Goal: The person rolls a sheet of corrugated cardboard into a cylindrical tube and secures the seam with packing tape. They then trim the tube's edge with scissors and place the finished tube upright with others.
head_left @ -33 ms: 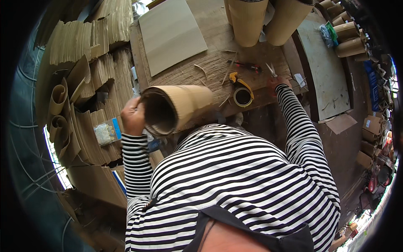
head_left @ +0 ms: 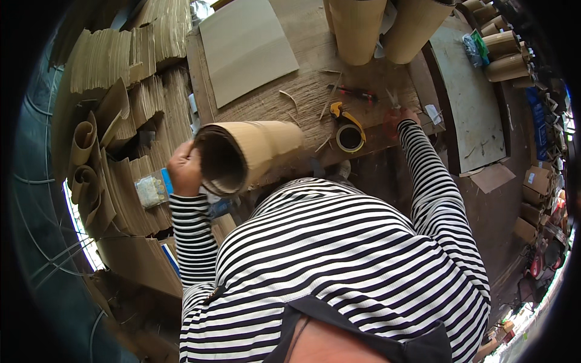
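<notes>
My left hand [head_left: 185,169] grips the near rim of a rolled cardboard tube [head_left: 266,148], its thumb and fingers closed on the edge. The tube lies tilted at the table's front edge, with its dark open end facing left and several layers showing inside. To the right, my right hand [head_left: 410,115] is closed at the red handles of a pair of scissors [head_left: 392,100], whose blades point away from me over the table. Its fingers are partly hidden. Between the hands lie a yellow-handled tool [head_left: 338,111], a tape roll [head_left: 349,138] and a red-and-black cutter [head_left: 357,93].
A flat cardboard sheet [head_left: 248,51] lies at the back left of the wooden table [head_left: 315,100]. Two upright cardboard tubes [head_left: 358,36] stand at the back. Stacked cardboard [head_left: 103,60] fills the left side; a grey board [head_left: 469,103] lies at right.
My left hand and the tube have shifted slightly left. The scissors have turned a little, and more of their red handles shows beside my right hand.
</notes>
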The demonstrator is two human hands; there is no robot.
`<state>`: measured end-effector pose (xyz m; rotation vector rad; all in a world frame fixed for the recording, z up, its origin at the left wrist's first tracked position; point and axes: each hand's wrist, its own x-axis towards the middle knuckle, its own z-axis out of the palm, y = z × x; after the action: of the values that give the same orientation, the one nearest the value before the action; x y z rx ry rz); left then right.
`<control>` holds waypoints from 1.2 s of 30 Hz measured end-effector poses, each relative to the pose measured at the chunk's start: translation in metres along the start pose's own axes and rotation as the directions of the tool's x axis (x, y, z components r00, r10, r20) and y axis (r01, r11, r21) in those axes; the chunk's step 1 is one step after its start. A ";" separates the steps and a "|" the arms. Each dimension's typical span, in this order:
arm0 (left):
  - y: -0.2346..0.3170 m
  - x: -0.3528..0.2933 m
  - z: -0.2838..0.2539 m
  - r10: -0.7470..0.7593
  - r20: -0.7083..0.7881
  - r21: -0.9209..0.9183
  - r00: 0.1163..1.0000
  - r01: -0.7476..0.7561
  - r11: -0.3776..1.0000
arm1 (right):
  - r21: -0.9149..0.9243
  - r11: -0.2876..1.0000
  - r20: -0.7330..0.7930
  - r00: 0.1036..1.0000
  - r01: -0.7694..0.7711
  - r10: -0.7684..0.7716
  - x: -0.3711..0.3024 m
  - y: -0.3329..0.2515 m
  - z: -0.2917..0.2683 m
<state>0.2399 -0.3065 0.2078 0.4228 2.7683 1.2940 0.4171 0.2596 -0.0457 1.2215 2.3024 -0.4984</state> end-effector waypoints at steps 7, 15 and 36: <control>-0.041 0.001 -0.010 -0.170 -0.144 0.183 0.975 0.195 0.964 | -0.177 0.915 0.284 0.909 0.363 -0.305 -0.005 -0.071 0.010; -0.050 0.002 -0.005 -0.153 -0.158 0.184 0.976 0.181 0.966 | -0.170 0.862 0.341 0.849 0.478 -0.403 -0.034 -0.088 0.065; -0.044 -0.008 -0.008 -0.300 -0.139 -0.178 0.944 0.274 0.945 | -0.276 0.488 0.419 0.560 0.828 -0.714 -0.036 -0.135 0.100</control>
<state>0.2365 -0.3414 0.1787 -0.1023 2.6922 1.5137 0.3452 0.1111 -0.0944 -0.2016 2.4362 -0.3361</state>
